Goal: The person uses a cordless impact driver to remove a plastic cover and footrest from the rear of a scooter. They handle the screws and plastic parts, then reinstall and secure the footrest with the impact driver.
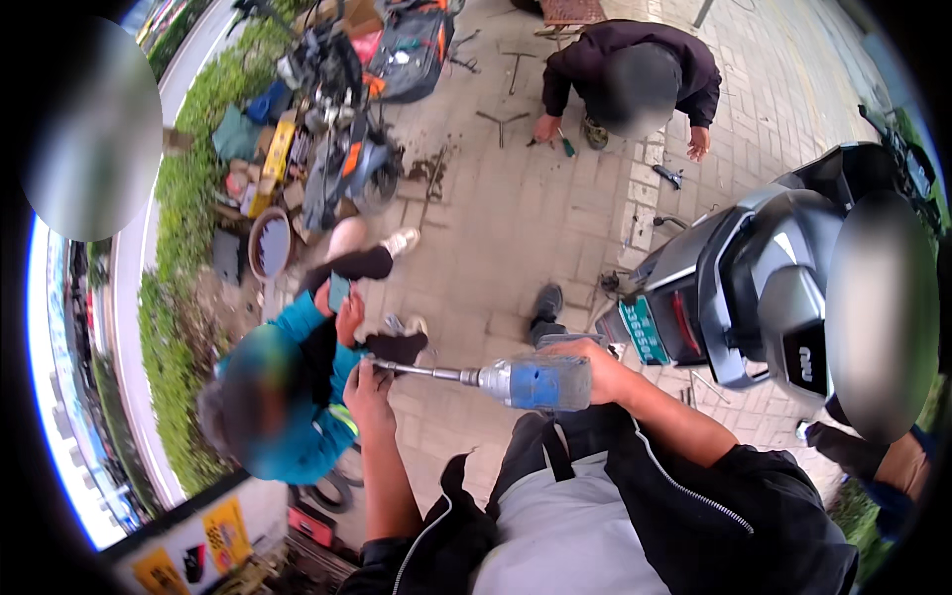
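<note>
My right hand grips a blue and grey cordless impact wrench in front of my waist; the tool's body hides most of the fingers. A long silver extension bar runs from its nose toward the left. At the far end of that bar, my left hand is closed, with its fingertips pinching the tip. Whether a small part sits between those fingertips is too small to tell.
A grey scooter stands at right. A crouching person reaches toward tools beside a Y-shaped wrench. Close by my left hand, a person in a teal jacket holds a phone-like object. Scooter parts and a round basin lie at left.
</note>
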Available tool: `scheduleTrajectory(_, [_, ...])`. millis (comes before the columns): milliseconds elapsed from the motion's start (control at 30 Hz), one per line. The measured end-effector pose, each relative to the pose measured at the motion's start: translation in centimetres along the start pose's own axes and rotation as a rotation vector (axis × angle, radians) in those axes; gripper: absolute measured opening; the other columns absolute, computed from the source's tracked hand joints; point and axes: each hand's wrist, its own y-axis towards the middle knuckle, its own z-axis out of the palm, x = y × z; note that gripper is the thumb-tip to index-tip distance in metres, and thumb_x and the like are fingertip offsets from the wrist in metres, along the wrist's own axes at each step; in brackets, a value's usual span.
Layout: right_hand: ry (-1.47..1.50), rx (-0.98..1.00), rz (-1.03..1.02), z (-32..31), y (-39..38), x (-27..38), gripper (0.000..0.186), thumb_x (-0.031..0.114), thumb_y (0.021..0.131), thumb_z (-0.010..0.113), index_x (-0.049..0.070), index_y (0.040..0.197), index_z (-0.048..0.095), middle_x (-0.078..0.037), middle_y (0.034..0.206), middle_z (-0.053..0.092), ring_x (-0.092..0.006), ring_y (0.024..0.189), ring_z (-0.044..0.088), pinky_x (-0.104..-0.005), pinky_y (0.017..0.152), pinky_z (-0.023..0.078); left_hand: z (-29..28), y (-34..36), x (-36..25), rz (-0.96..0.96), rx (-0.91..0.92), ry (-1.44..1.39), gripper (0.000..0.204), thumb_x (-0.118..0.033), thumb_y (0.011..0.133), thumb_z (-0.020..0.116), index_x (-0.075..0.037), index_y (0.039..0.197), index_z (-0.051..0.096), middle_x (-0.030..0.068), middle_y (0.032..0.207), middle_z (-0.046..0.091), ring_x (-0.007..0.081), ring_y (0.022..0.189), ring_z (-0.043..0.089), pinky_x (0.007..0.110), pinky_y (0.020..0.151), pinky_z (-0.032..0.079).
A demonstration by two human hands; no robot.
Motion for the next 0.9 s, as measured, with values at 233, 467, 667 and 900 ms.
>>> scheduleTrajectory(233, [-0.101,-0.249,-0.011,-10.1,8.3,0.3,0.032,0.017,0.064,0.070,0.002,0.091,0.065,-0.016,0.082,0.063,-0.0392,0.077,0.060,-0.0409,0.065,0.049,12.1,10.9,-7.7,-0.090,0.182,0.187,0.036,-0.028,0.093,0.058,0.002,0.113,0.057,0.0059,0.089,0.062,0.0163,0.077,0.063,0.026,0.068,0.051])
scheduleTrajectory(467, [-0.392,-0.558,0.185,-19.4,10.9,-1.0,0.029,0.020,0.064,0.072,0.003,0.085,0.063,-0.017,0.076,0.060,-0.0405,0.073,0.057,-0.0425,0.063,0.048,22.7,21.5,-11.3,-0.157,0.321,0.453,0.051,-0.033,0.092,0.058,0.000,0.129,0.046,0.0128,0.115,0.058,0.0228,0.094,0.061,0.032,0.077,0.050])
scheduleTrajectory(667, [-0.399,-0.948,0.596,-23.0,10.7,-1.8,0.038,0.016,0.067,0.071,0.000,0.100,0.065,-0.021,0.093,0.066,-0.0384,0.088,0.063,-0.0389,0.077,0.051,27.5,35.9,-10.8,-0.185,0.452,0.716,0.036,-0.029,0.091,0.059,-0.001,0.112,0.057,0.0040,0.089,0.059,0.0148,0.075,0.058,0.026,0.062,0.046])
scheduleTrajectory(900, [-0.267,-1.273,0.829,-22.9,9.4,-4.6,0.032,0.016,0.071,0.071,0.001,0.099,0.067,-0.019,0.090,0.068,-0.0352,0.087,0.066,-0.0365,0.077,0.051,34.7,46.5,-13.1,-0.295,0.557,0.963,0.027,-0.027,0.090,0.059,-0.001,0.097,0.061,0.0009,0.077,0.055,0.0107,0.060,0.052,0.024,0.048,0.039])
